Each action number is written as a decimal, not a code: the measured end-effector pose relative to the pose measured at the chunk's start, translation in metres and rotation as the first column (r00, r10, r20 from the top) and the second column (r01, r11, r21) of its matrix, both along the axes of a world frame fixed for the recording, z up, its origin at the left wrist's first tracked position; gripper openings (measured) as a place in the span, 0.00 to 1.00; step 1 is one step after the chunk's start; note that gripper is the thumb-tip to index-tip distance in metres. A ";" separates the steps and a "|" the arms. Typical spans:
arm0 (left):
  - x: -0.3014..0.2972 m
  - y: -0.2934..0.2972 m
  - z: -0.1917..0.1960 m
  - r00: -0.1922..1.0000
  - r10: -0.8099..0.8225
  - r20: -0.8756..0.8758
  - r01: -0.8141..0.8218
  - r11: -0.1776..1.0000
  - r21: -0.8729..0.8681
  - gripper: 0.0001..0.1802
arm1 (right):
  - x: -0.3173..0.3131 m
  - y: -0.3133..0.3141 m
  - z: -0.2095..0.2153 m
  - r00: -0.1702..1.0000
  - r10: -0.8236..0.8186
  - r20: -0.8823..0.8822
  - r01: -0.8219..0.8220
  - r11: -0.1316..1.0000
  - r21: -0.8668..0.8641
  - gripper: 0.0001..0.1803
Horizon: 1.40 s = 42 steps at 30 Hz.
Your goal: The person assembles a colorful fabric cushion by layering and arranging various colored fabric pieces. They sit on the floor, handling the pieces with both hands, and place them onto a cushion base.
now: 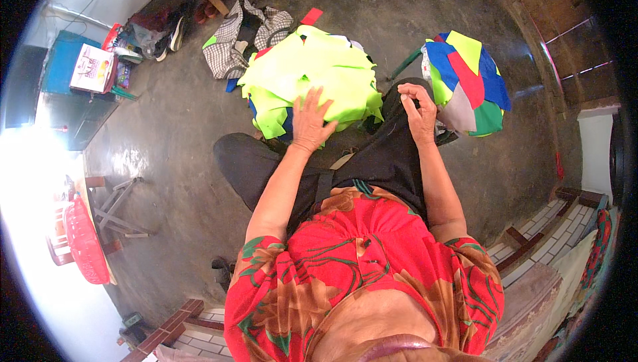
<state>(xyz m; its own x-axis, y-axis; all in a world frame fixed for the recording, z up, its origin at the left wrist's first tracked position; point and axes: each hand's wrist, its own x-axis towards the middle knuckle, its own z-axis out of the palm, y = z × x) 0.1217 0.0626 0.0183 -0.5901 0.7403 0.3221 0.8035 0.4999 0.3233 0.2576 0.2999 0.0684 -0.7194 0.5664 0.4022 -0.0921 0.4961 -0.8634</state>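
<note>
Red floral blouse [362,275] of the seated person fills the lower frame, nearest the lens; black trousers [372,162] cover the lap above it; left hand [311,119] lies palm down, fingers [312,99] spread open and flat, touching the near edge of a heap of neon yellow-green fabric pieces [319,73] on the concrete floor [173,136]; blue pieces show under that heap at its left edge; right hand [419,109] is raised over the right knee, its fingers pinched closed, though what they grip is too small to tell; second pile of mixed cloth pieces [468,83], blue, red, yellow-green, grey and green, sits just beside the right hand, apart from the first heap; checked grey-and-white garment [232,43] lies behind the yellow-green heap; red plastic basket [85,239] stands at far left; brick step [531,242] runs along the lower right
</note>
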 end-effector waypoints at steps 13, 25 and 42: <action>-0.003 -0.001 -0.026 0.995 -0.093 0.018 0.092 0.993 0.074 0.13 | 0.000 -0.001 0.004 0.999 -0.012 -0.034 0.013 0.999 0.036 0.05; 0.001 -0.009 -0.026 0.993 -0.118 -0.005 0.117 0.989 -0.092 0.30 | 0.022 0.053 0.013 0.978 -0.172 0.116 0.181 0.981 -0.073 0.10; 0.003 -0.007 -0.022 0.990 -0.094 0.104 0.109 0.982 -0.151 0.35 | 0.021 0.196 -0.005 0.682 -0.679 0.270 0.372 0.641 0.672 0.12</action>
